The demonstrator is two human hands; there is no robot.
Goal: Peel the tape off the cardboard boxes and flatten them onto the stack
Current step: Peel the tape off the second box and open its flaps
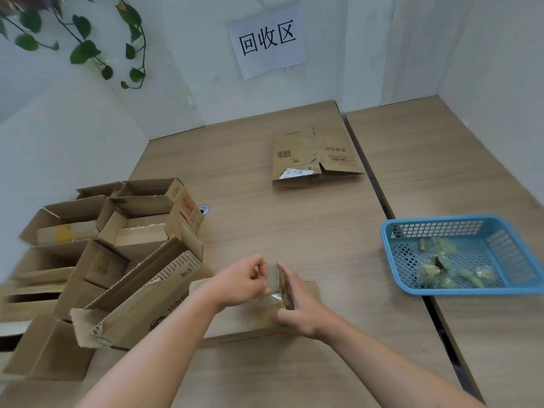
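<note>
A long cardboard box [164, 304] lies on its side near the table's front, its open flaps pointing left. My left hand [241, 282] pinches a strip of clear tape [275, 282] lifted off the box's right end. My right hand [300, 310] grips that same end of the box and the peeled tape beside it. A flattened cardboard box [312, 157] lies farther back on the table, the only piece of the stack I can see.
Several open cardboard boxes [97, 237] crowd the left side. A blue plastic basket [459, 254] at the right holds crumpled tape scraps. A seam between two tables [382, 201] runs front to back. White walls, a paper sign [266, 39] and a hanging plant [85, 39] are behind.
</note>
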